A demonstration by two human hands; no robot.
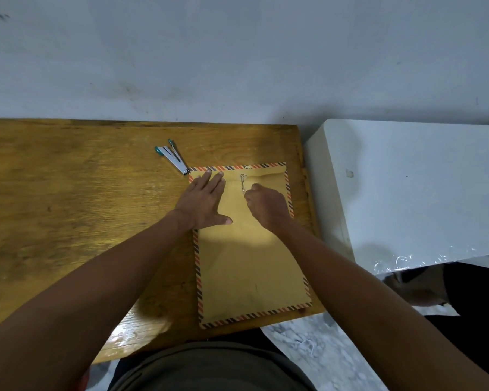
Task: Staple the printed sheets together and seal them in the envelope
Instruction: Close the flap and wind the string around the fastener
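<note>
On the wooden desk (pixel 82 193), a teal-tipped stapler (pixel 172 159) lies idle just beside the far left corner of the string-tie manila envelope (pixel 251 263). No loose sheets show, so stapling and loading are probably done; what's left looks like the closing itself. Left hand (pixel 202 201) lies flat, fingers spread, pressing the flap region near the top edge. Further right, the right hand (pixel 266 206) is curled, fingertips pinching the closure string (pixel 242 184) at its lower button, likely winding it to seal.
</note>
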